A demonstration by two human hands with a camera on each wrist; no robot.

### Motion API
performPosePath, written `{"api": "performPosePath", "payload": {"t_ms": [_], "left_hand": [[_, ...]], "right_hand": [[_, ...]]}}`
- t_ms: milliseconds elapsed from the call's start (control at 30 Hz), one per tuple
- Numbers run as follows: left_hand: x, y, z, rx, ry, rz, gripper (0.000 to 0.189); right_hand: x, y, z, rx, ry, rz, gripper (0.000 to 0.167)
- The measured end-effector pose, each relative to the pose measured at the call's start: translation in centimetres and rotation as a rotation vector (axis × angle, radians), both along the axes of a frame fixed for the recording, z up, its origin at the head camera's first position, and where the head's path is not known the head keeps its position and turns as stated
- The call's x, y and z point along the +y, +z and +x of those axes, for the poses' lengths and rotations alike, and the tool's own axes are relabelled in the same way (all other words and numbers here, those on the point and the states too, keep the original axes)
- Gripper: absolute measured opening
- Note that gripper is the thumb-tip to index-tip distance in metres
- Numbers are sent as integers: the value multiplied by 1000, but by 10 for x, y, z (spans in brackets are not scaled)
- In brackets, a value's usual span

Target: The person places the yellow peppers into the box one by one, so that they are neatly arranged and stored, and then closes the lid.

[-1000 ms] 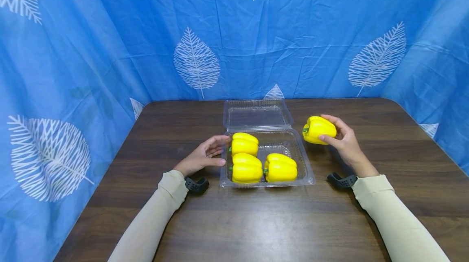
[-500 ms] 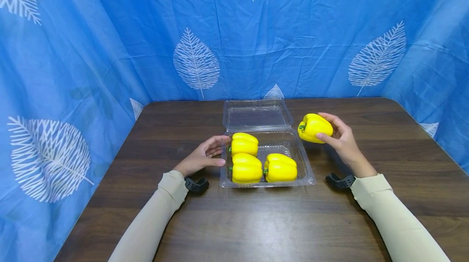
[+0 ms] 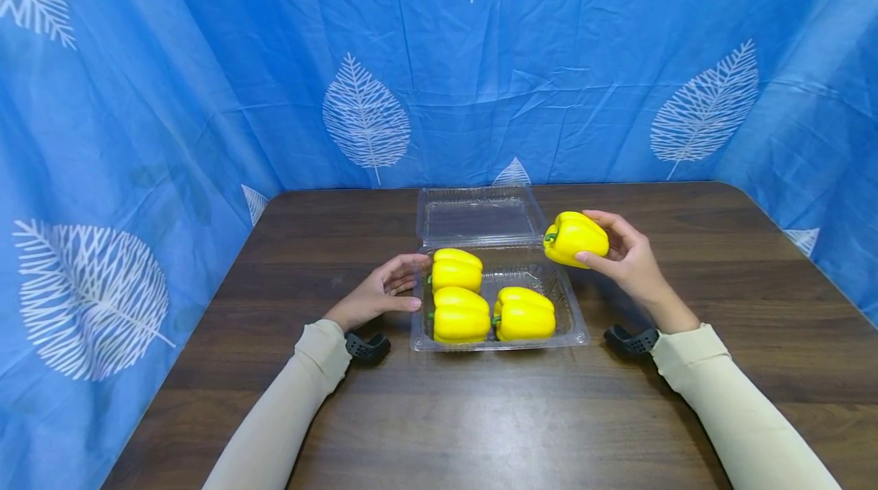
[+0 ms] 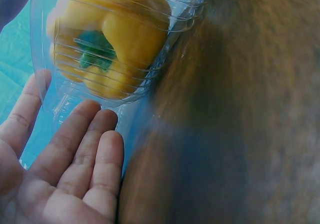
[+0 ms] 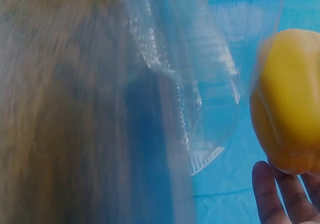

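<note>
A clear plastic clamshell container [image 3: 575, 315] stands on the table with its lid [image 3: 480, 217] folded back. Inside it lie three yellow bell peppers: one at the back left [image 3: 457, 270], one at the front left [image 3: 461, 315] and one at the front right [image 3: 524, 314]. My right hand [image 3: 634, 261] grips a fourth-corner yellow bell pepper [image 3: 575, 239], raised by the container's back right rim. At the container's left side is my left hand [image 3: 380, 292], fingers loosely extended; in the left wrist view its fingertips [image 4: 107, 118] are by the wall.
The dark wooden table [image 3: 439, 414] reaches back to a blue curtain [image 3: 480, 94] with white leaf prints. Each wrist wears a black band, such as the left band [image 3: 368, 348] and the right band [image 3: 631, 341].
My right hand has moved left with the bell pepper, from beside the container to its back right rim. The left hand has stayed in place.
</note>
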State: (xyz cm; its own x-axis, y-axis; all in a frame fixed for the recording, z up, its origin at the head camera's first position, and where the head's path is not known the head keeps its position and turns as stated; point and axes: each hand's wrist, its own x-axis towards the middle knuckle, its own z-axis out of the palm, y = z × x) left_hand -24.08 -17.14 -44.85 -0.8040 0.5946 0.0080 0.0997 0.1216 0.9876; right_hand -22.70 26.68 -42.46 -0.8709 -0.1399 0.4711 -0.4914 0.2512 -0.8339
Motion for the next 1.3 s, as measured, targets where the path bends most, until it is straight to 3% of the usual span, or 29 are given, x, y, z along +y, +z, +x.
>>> {"api": "performPosePath", "payload": {"t_ms": [500,1300], "left_hand": [[-2,-1,1,7,10,-6,80],[1,-5,1,7,3,10,79]], "right_hand": [[-19,6,0,-56,57,36,64],[-33,2,-1,-28,119,79,66]]}}
